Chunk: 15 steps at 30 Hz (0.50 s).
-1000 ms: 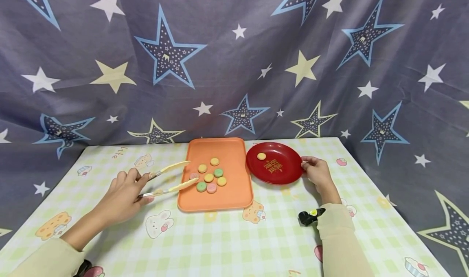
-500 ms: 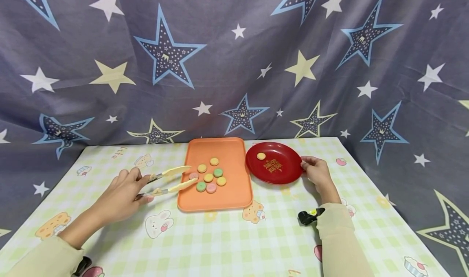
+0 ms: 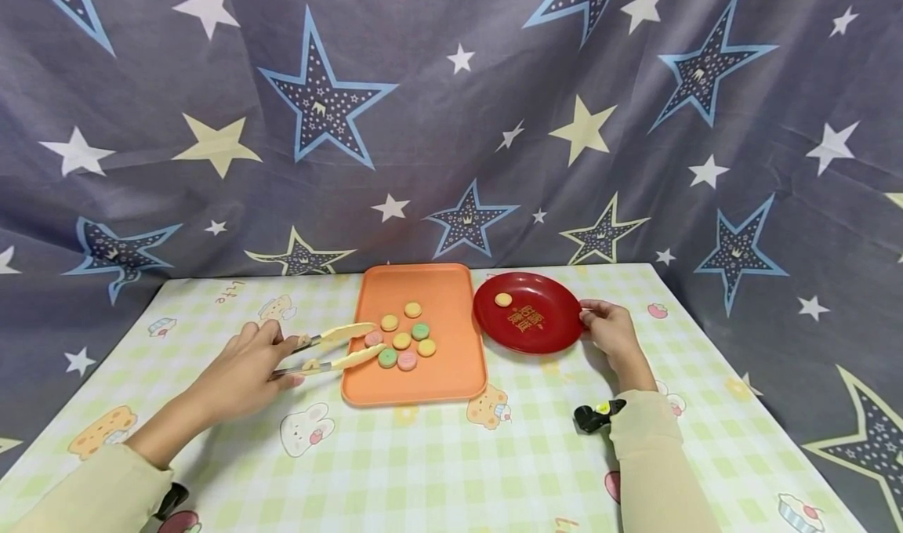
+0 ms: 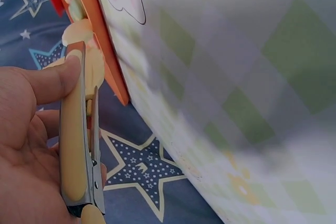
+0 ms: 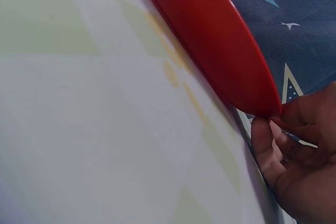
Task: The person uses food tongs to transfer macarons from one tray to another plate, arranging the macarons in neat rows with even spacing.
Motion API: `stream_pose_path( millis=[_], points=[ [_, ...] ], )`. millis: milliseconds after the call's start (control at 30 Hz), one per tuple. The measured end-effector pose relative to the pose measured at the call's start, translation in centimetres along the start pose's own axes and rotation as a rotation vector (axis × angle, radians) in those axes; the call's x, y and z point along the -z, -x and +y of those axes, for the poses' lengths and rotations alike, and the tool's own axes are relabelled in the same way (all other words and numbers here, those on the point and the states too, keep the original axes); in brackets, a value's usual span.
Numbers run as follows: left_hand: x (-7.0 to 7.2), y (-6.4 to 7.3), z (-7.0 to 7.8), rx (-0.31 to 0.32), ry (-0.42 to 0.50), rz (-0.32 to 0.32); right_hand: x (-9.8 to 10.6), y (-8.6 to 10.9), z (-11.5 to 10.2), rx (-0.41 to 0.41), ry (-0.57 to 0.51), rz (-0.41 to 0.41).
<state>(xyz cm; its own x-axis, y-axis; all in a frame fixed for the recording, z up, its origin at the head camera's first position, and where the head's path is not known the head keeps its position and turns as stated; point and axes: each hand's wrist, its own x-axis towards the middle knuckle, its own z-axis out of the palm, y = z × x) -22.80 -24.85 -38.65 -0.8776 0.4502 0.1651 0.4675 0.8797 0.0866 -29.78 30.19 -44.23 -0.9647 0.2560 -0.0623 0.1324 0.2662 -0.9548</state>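
My left hand (image 3: 247, 368) grips a pair of tongs (image 4: 73, 129) with metal arms and cream tips. The spread tips reach over the left side of an orange tray (image 3: 451, 376), around a pink round cookie-like piece (image 3: 374, 338). Several more such discs, yellow, green and pink, lie in the tray, among them a green disc (image 3: 387, 358) close to the nearer tip. At the right, my right hand (image 3: 612, 337) pinches the rim of a red plate (image 3: 557, 321) between thumb and fingers. One yellow disc (image 3: 503, 300) lies on the plate, left of its gold lettering.
A green-and-white checked cloth (image 3: 423, 470) with cartoon prints covers the table. Behind it hangs a dark curtain (image 3: 437, 141) with stars. The tray and plate stand side by side near the back edge. A black wrist strap piece (image 3: 596, 417) shows by the right sleeve.
The left hand and tongs first dip slightly, then shift a little right, bringing the tips either side of the pink disc. The right hand and plate stay put.
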Motion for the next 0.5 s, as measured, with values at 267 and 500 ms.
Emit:
stream_pose_path(
  millis=[267,500],
  points=[
    [0.09,-0.07,0.45,0.013,0.002,0.0,0.08,-0.26,0.21,0.002,-0.005,0.002],
    [0.15,0.0,0.62,0.025,0.015,-0.008,0.08,-0.29,0.29,0.002,-0.012,0.0]
  ],
)
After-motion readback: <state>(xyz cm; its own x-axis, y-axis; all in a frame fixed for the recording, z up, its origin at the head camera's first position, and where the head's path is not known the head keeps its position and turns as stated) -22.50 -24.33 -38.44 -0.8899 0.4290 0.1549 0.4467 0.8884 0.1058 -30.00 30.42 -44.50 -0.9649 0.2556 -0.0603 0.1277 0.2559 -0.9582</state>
